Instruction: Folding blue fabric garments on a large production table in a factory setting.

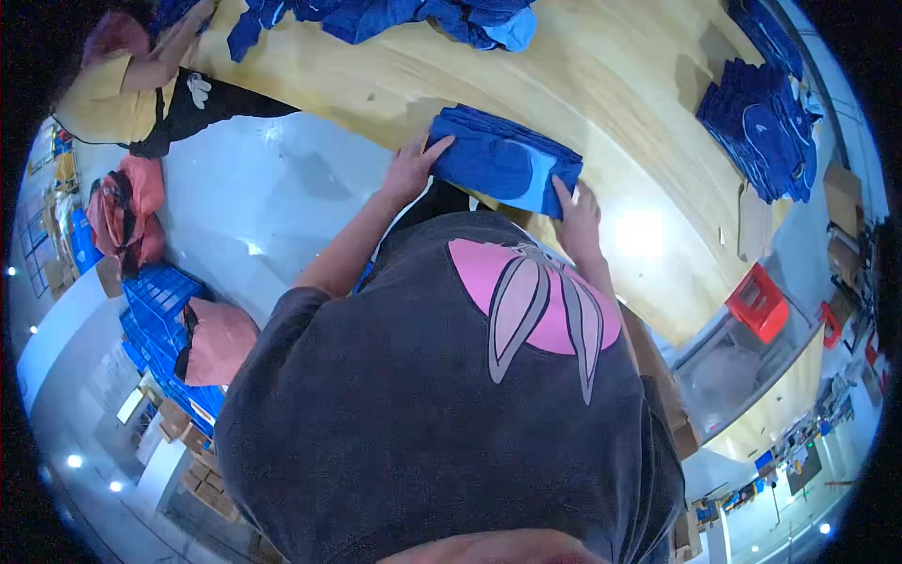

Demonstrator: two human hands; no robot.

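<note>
A stack of folded blue garments (pixel 489 162), with a light-blue panel toward its right end, lies at the table's near edge in front of my body. My left hand (pixel 411 169) grips its left end, thumb laid over the top and the other fingers mostly hidden by the side. At the opposite end my right hand (pixel 578 218) holds the near right corner, its thumb pressed on the fabric. The stack is slightly tilted to the right, and several folded layers show along its far edge. I cannot tell whether its underside touches the table.
The pale wooden table (pixel 611 122) carries a heap of blue garments (pixel 376 14) at the far side and a blue garment pile (pixel 761 132) at the right. A red plastic bin (pixel 757 303) stands lower right. Another person (pixel 117 89) works at far left, near blue crates (pixel 164 305).
</note>
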